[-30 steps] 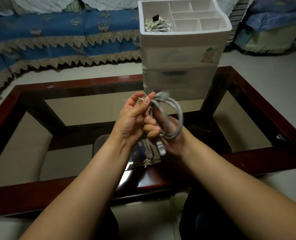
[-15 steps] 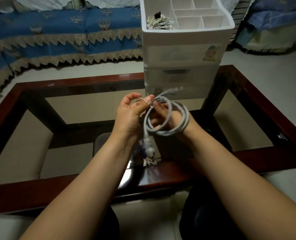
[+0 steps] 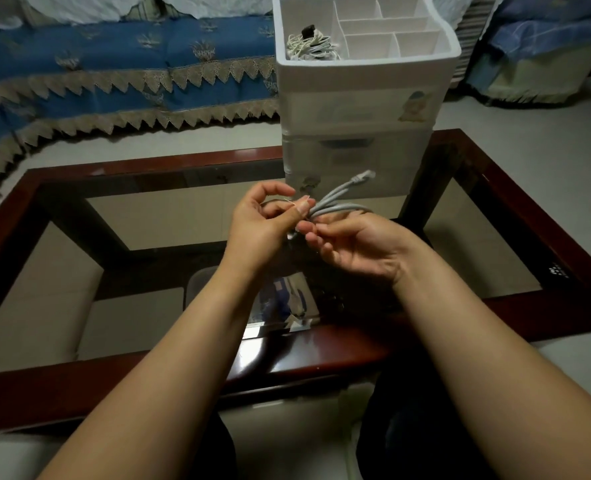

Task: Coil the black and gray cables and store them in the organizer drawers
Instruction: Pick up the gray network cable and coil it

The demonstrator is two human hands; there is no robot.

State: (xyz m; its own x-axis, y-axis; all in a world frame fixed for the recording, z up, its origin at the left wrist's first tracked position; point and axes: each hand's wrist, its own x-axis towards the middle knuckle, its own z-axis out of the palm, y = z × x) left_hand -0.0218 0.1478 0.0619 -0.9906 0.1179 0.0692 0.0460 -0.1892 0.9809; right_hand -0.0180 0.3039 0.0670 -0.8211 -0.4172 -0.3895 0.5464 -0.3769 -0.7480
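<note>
Above the glass surface, both hands work the gray cable, gathered into loops with one plug end sticking up toward the organizer. Coiling looks nearly done; storing it remains, since all drawers appear closed. A pale bundle lies in the top tray. No black cable is identifiable. The left hand pinches the loops with a thin tie; the right hand, palm up, curls its fingers under the coil.

Gray cable; white organizer; dark red table frame; blue sofa cover, tan zigzag trim.
</note>
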